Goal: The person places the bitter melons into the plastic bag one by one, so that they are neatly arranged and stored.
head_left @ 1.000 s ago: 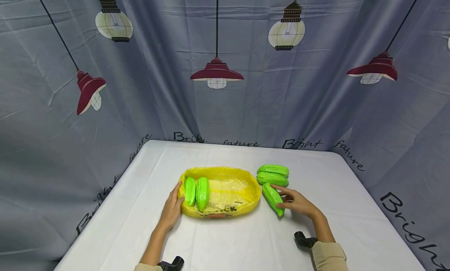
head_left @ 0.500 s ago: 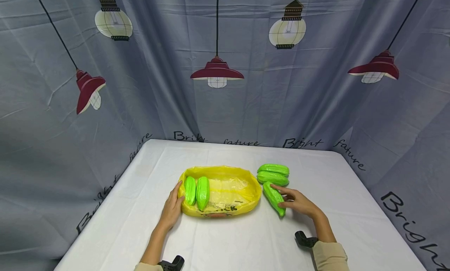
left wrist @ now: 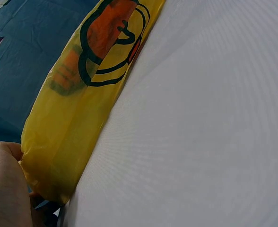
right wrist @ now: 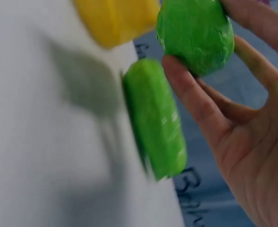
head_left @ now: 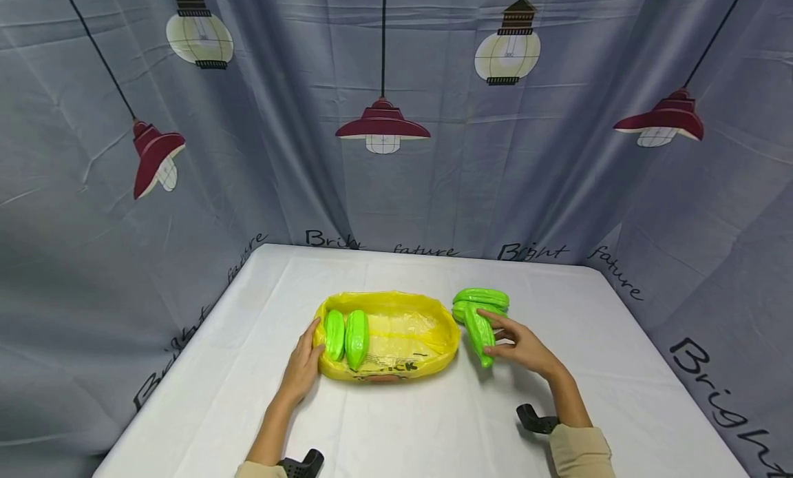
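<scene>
My right hand (head_left: pixel 523 344) pinches a green ridged gourd (head_left: pixel 480 337) between thumb and fingers. In the right wrist view the held gourd (right wrist: pixel 195 35) is raised clear of the white table, its shadow falling on the cloth. Two similar gourds (head_left: pixel 483 296) lie side by side just behind it. A yellow plastic-covered oval basket (head_left: pixel 396 297) stands to the left, with two more green gourds (head_left: pixel 357 340) at its left end. My left hand (head_left: pixel 301 368) rests against the basket's left end, fingers along the outside. The left wrist view shows its thumb (left wrist: pixel 9 149) at the yellow plastic.
A white cloth (head_left: pixel 396 430) covers the table. Behind and beside it hangs a grey-blue curtain (head_left: pixel 279 154) printed with lamps and lettering. Black devices (head_left: pixel 534 421) are strapped to both wrists.
The right hand has lifted the gourd off the table and moved it slightly back and left, so it now overlaps the rear pair in the head view. The left hand has stayed put.
</scene>
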The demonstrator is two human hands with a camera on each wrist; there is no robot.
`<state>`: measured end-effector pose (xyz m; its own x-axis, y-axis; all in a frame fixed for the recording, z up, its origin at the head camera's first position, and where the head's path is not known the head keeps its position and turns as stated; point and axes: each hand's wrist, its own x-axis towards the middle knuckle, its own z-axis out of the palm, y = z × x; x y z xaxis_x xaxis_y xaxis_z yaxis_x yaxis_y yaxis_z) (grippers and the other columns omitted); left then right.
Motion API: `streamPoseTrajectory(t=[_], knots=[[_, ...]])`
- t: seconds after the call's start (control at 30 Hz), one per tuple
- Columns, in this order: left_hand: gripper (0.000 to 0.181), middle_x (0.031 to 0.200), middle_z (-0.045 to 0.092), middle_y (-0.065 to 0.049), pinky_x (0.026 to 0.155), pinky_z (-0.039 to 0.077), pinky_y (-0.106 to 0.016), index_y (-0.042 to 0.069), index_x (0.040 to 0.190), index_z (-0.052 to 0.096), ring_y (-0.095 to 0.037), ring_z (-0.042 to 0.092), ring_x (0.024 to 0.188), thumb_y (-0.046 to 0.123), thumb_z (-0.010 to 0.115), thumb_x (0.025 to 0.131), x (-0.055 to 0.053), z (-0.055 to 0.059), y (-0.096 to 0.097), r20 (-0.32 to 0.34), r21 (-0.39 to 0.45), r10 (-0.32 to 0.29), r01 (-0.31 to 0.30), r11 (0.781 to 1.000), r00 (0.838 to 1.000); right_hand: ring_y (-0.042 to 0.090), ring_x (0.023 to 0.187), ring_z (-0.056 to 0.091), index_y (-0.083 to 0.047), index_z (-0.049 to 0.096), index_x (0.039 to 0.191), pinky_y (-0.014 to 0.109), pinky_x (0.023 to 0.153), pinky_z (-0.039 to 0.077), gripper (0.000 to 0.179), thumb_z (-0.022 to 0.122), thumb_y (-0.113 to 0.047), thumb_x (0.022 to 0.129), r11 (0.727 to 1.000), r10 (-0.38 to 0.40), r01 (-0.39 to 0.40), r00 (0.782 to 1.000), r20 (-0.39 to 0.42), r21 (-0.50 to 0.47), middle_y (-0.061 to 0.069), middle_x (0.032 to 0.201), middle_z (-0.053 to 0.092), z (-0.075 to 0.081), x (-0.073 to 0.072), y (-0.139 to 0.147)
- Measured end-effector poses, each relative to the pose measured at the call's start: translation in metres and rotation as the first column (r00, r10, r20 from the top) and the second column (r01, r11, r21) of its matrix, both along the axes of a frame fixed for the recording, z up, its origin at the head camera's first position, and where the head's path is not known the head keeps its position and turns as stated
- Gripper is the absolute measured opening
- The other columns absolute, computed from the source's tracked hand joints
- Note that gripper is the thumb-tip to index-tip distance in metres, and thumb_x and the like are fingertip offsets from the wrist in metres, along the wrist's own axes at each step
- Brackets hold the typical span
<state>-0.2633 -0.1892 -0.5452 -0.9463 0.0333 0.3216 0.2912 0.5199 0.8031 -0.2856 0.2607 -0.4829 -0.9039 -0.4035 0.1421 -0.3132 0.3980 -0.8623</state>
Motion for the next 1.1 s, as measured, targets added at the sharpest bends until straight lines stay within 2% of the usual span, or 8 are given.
streamPoseTrajectory(t=[0.1, 0.17, 0.3, 0.4, 0.67, 0.87, 1.1], knots=[[0.05, 0.142, 0.029, -0.025, 0.102, 0.022, -0.059, 0.014, 0.147, 0.022, -0.044, 0.027, 0.129, 0.017, 0.038, 0.099, 0.0, 0.002, 0.0, 0.019, 0.006, -0.005, 0.005, 1.0, 1.0, 0.031, 0.103, 0.054, -0.026, 0.039, 0.141, 0.032, 0.078, 0.051, 0.074, 0.076, -0.025, 0.076, 0.999, -0.047, 0.047, 0.999, -0.013, 0.005, 0.014, 0.126, 0.049, 0.011, 0.003, -0.009], [0.05, 0.142, 0.029, -0.025, 0.102, 0.022, -0.059, 0.015, 0.147, 0.022, -0.044, 0.027, 0.129, 0.018, 0.038, 0.099, 0.001, 0.002, 0.001, 0.02, 0.01, -0.004, 0.004, 1.0, 1.0, 0.032, 0.102, 0.054, -0.028, 0.039, 0.141, 0.033, 0.078, 0.052, 0.075, 0.076, -0.028, 0.076, 0.997, -0.075, 0.076, 0.996, -0.051, 0.02, 0.016, 0.125, 0.049, 0.021, 0.006, -0.016], [0.05, 0.14, 0.031, -0.027, 0.1, 0.024, -0.061, 0.015, 0.147, 0.023, -0.047, 0.03, 0.126, 0.02, 0.036, 0.099, 0.001, 0.001, 0.001, -0.035, -0.005, -0.004, 0.003, 1.0, 0.999, 0.03, 0.099, 0.056, -0.032, 0.039, 0.139, 0.032, 0.077, 0.052, 0.075, 0.076, -0.031, 0.075, 0.991, -0.132, 0.135, 0.984, -0.116, 0.02, 0.015, 0.123, 0.047, 0.04, 0.01, -0.032], [0.05, 0.139, 0.032, -0.028, 0.098, 0.025, -0.062, 0.015, 0.147, 0.023, -0.049, 0.03, 0.124, 0.022, 0.036, 0.099, 0.002, 0.0, 0.0, -0.058, -0.014, -0.005, 0.004, 1.0, 0.998, 0.028, 0.098, 0.056, -0.031, 0.038, 0.14, 0.03, 0.075, 0.052, 0.074, 0.075, -0.027, 0.076, 0.991, -0.136, 0.137, 0.979, -0.149, -0.005, 0.014, 0.125, 0.045, 0.05, 0.012, -0.046], [0.051, 0.144, 0.026, -0.024, 0.104, 0.019, -0.058, 0.017, 0.148, 0.02, -0.043, 0.025, 0.13, 0.017, 0.037, 0.099, 0.002, 0.001, -0.002, 0.056, 0.017, 0.004, -0.005, 1.0, 0.998, 0.032, 0.092, 0.056, -0.012, 0.039, 0.141, 0.031, 0.07, 0.053, 0.072, 0.073, -0.01, 0.078, 0.996, -0.077, 0.07, 0.98, -0.181, -0.048, 0.021, 0.127, 0.046, 0.085, 0.018, -0.102], [0.051, 0.145, 0.026, -0.023, 0.104, 0.019, -0.057, 0.017, 0.148, 0.019, -0.042, 0.024, 0.131, 0.019, 0.037, 0.1, 0.004, 0.001, 0.0, 0.074, 0.009, -0.012, 0.012, 1.0, 0.997, 0.033, 0.091, 0.058, -0.007, 0.036, 0.141, 0.028, 0.068, 0.054, 0.071, 0.072, -0.007, 0.079, 0.998, -0.006, -0.004, 0.984, -0.176, -0.056, 0.024, 0.124, 0.046, 0.081, 0.011, -0.133], [0.052, 0.144, 0.028, -0.023, 0.104, 0.02, -0.057, 0.017, 0.148, 0.02, -0.042, 0.026, 0.13, 0.017, 0.038, 0.099, 0.003, 0.003, 0.001, 0.057, 0.003, -0.003, 0.003, 1.0, 0.998, 0.028, 0.092, 0.059, -0.021, 0.035, 0.143, 0.029, 0.07, 0.054, 0.074, 0.073, -0.017, 0.08, 0.998, 0.033, -0.039, 0.99, -0.137, -0.046, 0.019, 0.123, 0.048, 0.042, -0.012, -0.158]])
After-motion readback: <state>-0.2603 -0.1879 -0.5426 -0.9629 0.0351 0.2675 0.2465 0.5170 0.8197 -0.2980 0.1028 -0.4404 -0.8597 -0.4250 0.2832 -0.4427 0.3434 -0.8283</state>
